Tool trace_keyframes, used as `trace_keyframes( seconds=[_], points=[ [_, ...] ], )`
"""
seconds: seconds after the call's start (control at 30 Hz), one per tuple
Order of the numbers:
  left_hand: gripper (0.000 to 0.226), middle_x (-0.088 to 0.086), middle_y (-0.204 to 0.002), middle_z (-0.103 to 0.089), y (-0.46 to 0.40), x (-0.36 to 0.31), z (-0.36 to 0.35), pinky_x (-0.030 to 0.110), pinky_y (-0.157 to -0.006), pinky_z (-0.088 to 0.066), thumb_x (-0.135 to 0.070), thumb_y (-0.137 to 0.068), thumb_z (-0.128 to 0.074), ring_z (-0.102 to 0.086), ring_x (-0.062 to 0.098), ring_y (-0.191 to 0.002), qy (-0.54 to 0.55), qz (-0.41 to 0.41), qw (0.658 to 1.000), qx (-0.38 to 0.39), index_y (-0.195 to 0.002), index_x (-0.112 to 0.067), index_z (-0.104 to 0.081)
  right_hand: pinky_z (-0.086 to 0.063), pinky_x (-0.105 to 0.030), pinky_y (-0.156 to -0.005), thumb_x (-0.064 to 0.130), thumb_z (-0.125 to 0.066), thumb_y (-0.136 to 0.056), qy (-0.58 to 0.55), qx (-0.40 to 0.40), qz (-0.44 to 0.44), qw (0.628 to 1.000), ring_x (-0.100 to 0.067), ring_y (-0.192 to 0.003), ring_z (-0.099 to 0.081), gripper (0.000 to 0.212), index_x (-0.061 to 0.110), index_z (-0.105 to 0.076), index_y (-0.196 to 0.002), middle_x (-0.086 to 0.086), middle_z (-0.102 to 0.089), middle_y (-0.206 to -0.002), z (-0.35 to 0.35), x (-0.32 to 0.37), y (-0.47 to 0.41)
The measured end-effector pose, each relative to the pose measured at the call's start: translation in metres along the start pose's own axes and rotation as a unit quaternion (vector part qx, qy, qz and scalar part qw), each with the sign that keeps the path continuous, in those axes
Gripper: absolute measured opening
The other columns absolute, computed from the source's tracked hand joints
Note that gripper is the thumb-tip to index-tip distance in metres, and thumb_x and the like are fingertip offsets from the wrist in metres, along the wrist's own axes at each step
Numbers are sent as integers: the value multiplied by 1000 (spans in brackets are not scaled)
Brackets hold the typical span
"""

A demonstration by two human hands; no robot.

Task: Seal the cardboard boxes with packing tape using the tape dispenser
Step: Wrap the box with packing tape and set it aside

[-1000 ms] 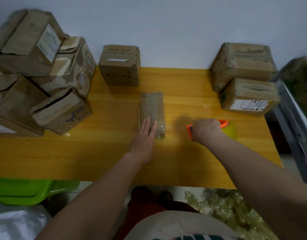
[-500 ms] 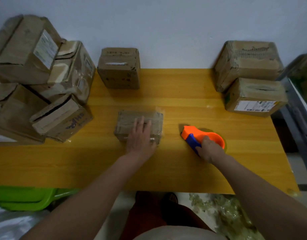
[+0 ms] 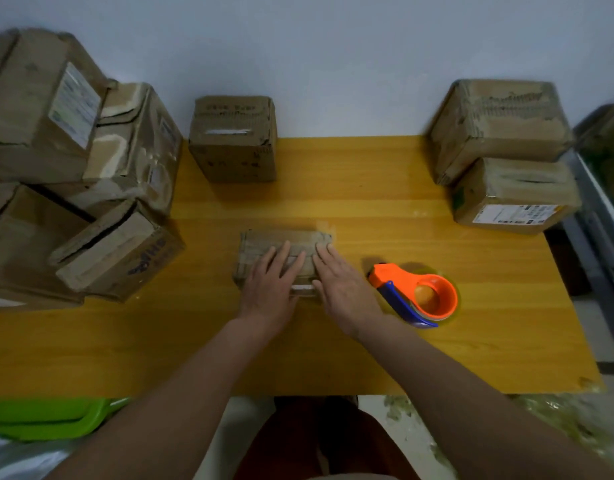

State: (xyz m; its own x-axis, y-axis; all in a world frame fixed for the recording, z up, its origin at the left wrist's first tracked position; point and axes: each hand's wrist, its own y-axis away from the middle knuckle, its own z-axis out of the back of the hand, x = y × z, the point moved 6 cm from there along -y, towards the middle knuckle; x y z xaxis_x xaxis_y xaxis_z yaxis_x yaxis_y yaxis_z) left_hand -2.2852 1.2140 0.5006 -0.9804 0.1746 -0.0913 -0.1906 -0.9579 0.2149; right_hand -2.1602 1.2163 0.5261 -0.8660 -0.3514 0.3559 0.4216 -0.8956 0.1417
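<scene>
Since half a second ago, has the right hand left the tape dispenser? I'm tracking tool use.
Yes. The right hand has moved left off the tape dispenser, which lies on the table, onto the small box.

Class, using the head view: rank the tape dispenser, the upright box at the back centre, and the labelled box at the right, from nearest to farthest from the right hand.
From the right hand:
1. Tape dispenser, just right of it.
2. Upright box, back centre by the wall.
3. Labelled box, far right.
</scene>
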Motion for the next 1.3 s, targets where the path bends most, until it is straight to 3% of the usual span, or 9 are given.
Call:
trace_keyframes(
  seconds=[0.13,0.4,0.53,0.6,0.77,0.83,1.03,1.13,1.3],
  points=[
    [88,-3,-160,17,3,4,-8,40,-118,1,-34,-93,-57,12,24,-147,-23,-34,999,22,-151,-34,9,-3,-29,-120,25,-30,-103,-8,8,-4,1000,-19,-148,-1,53,7,-15,-151,-7,-5,-160,4,-7,-25],
    [93,-2,-158,26,5,7,-9,40,-116,6,-33,-93,-57,19,23,-145,-23,-50,998,28,-149,-36,17,-39,-32,-102,15,-57,-94,-269,21,-162,949,-29,-122,-50,43,8,-49,-135,-15,-55,-133,9,-34,-72],
    [96,-2,-161,8,1,12,2,43,-115,-11,-55,-84,-62,0,25,-145,-4,-78,997,18,-151,-37,6,-44,-43,-101,20,-66,-89,-396,89,-204,891,-30,-119,-54,41,3,-57,-126,-15,-59,-126,3,-48,-72],
    [106,1,-156,-14,-7,17,14,42,-112,-17,-63,-74,-67,-17,24,-136,5,-84,996,-10,-152,-32,-1,-39,-34,-104,26,-72,-83,-371,53,-213,902,-26,-127,-47,56,7,-52,-132,-11,-53,-133,3,-53,-68],
    [127,5,-158,1,-42,34,20,49,-112,19,-79,-62,-62,5,24,-145,-20,-78,997,20,-153,-23,6,-40,-34,-101,22,-64,-89,-341,-60,-171,923,-22,-116,-51,41,10,-55,-127,-11,-55,-127,-9,-36,-68],
    [125,7,-159,-5,-45,37,11,48,-111,20,-86,-63,-51,0,26,-146,-21,-77,996,35,-151,-25,14,-41,-30,-82,20,-50,-98,-384,-108,-190,897,-20,-94,-52,21,3,-60,-107,-13,-59,-104,-13,-34,-69],
    [125,10,-156,-14,-51,39,4,52,-114,11,-93,-62,-40,-10,29,-143,-48,-75,996,17,-149,-24,18,-43,-10,-53,40,-28,-103,-541,-149,-321,763,-1,-62,-58,50,15,-59,-73,5,-61,-71,-28,-42,-69],
    [125,10,-155,-15,-49,40,2,52,-114,10,-94,-61,-35,-11,29,-142,-59,-76,995,3,-148,-24,21,-50,-26,-69,59,-22,-97,-600,-92,-365,706,-14,-82,-66,59,22,-66,-82,-2,-69,-87,-45,-47,-66],
    [125,10,-155,-14,-48,40,1,52,-114,8,-95,-60,-32,-9,30,-142,-66,-72,995,6,-147,-24,23,-48,-38,-95,53,-19,-100,-654,-6,-339,676,-22,-105,-61,54,25,-63,-119,-7,-67,-113,-54,-49,-68]
  ],
)
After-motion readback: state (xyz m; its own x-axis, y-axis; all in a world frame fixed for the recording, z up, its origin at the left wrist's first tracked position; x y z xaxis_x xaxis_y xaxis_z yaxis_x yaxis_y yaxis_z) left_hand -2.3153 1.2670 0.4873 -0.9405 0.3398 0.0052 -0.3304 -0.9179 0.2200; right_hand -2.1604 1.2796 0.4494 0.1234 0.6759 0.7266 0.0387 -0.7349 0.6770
